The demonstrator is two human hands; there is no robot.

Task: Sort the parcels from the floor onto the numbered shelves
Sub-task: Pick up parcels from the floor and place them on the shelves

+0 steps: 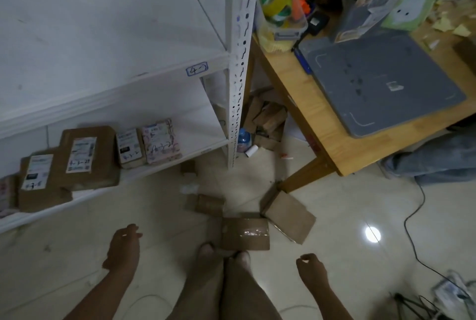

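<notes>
Several brown parcels lie on the floor ahead of my feet: a taped box (246, 233), a flat cardboard piece (289, 214) and a smaller box (207, 205). On the white rack's lowest shelf (201, 136) stand labelled parcels: a large brown one (87, 157), a smaller brown one (38, 180), a small box (130, 148) and a pink patterned one (161, 141). A shelf label (197, 69) carries a handwritten number. My left hand (125, 248) hangs loose and empty below the shelf. My right hand (311, 269) hangs empty too, fingers loosely curled.
A wooden table (332, 134) stands at right with a grey mat (381, 82), a tape roll tub (280, 10) and clutter. Cardboard scraps (265, 116) lie under it. A black cable (414, 219) runs over the tiles at right. Another person's jeans-clad leg (435, 162) is at far right.
</notes>
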